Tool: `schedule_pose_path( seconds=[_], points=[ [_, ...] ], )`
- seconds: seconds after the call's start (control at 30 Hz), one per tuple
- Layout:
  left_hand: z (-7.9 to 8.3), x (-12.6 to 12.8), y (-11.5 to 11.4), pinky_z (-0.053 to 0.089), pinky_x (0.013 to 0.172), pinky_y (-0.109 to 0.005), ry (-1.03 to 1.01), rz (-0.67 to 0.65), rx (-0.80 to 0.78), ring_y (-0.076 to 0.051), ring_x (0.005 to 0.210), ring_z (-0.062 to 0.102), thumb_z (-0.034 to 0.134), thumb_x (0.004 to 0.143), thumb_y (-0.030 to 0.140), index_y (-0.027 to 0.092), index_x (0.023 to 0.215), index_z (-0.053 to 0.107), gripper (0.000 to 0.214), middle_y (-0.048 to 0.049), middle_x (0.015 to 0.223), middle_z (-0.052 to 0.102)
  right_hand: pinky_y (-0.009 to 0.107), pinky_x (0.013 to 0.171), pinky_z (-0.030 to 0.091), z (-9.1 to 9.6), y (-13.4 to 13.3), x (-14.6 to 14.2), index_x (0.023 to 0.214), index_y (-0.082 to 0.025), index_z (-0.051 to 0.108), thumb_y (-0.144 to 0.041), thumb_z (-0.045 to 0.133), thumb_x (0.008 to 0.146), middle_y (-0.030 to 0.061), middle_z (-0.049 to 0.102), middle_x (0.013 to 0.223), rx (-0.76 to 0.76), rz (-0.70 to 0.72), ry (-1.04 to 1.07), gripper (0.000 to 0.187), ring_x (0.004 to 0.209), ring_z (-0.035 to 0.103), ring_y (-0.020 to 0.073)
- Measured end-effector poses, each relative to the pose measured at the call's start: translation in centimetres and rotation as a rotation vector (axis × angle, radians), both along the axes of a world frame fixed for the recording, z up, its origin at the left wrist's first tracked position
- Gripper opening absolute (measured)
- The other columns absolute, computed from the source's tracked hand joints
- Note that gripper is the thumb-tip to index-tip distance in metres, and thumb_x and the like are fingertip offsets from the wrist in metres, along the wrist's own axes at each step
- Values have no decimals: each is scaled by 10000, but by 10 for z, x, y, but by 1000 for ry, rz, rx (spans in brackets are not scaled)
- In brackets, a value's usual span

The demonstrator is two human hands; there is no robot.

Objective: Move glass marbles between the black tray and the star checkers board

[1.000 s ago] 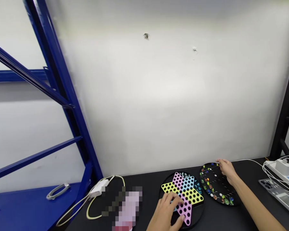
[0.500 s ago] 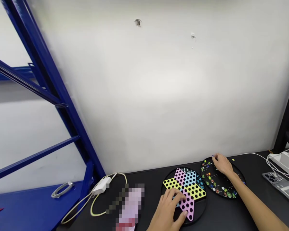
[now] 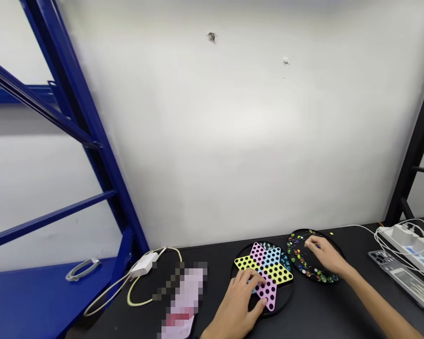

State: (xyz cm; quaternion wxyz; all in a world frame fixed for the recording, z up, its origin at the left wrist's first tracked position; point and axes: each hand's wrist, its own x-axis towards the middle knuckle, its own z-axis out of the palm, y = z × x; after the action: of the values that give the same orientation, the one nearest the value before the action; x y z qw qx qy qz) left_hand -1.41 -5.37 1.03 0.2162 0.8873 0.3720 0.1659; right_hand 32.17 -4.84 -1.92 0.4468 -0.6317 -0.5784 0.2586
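My left hand (image 3: 237, 301) rests on the star-shaped Chinese checkers board (image 3: 281, 273), its fingers spread over the near-left points and its thumb at the pink tip. The board has pink, yellow and blue points with black holes, and lies on a round black tray (image 3: 286, 301) where bluish marbles (image 3: 286, 260) show at the far right. Above a second round black tray (image 3: 290, 235), my right hand (image 3: 325, 254) is closed in a pinch. A small blue marble (image 3: 317, 245) shows between its fingers. Several mixed-colour marbles (image 3: 297, 252) lie around that tray; my hand hides part of it.
A pinkish phone-like slab (image 3: 189, 294), partly pixelated, lies left of the board near a white adapter (image 3: 144, 264) with a looped cable. At right are a clear case (image 3: 403, 278) and a white power strip (image 3: 410, 242). A blue metal frame (image 3: 92, 136) stands left, a wall behind.
My right hand has moved from the far edge of the marble tray toward its middle, with the blue marble at its fingers. My left hand stays on the board. The view has shifted slightly.
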Motion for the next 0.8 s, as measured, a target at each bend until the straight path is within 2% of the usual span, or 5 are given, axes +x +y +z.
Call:
schedule_pose_path(
  seconds=[0.1,0.2,0.33,0.63,0.8],
  points=[
    [0,1,1,429,1014,-414,0,-5,9,-250,1169,509,579,919,305,300,1153,584,234,-26,1251,570,298,727,456,-2,-23,-26,943,-242,658,-383,407,986,40,716,868,-51,107,-539,291,838,664,221],
    [-2,1,0,430,1010,-413,-3,-9,19,-250,1167,510,580,917,296,297,1152,585,235,-28,1250,569,312,691,445,-1,-34,-48,1107,-215,646,-293,377,1010,98,743,893,-159,84,-968,296,833,702,267],
    [-3,1,-1,427,1013,-409,1,-6,26,-251,1177,506,588,909,281,293,1150,585,241,-28,1249,567,294,643,425,5,-33,-59,1073,-174,641,-238,388,1013,117,748,878,-176,107,-1157,267,788,723,271],
    [-3,-1,-1,444,1004,-395,4,-3,41,-246,1172,525,584,919,298,300,1143,589,223,-21,1243,572,335,702,440,1,-24,-47,1006,-151,619,-280,425,984,157,740,913,-237,100,-995,234,855,714,306],
    [-6,-3,1,449,997,-382,-11,-16,57,-235,1159,530,543,945,298,303,1149,587,209,-25,1244,576,268,566,403,3,-21,-31,714,-225,480,-480,446,950,8,578,648,-75,19,-190,349,605,576,170]
  ],
)
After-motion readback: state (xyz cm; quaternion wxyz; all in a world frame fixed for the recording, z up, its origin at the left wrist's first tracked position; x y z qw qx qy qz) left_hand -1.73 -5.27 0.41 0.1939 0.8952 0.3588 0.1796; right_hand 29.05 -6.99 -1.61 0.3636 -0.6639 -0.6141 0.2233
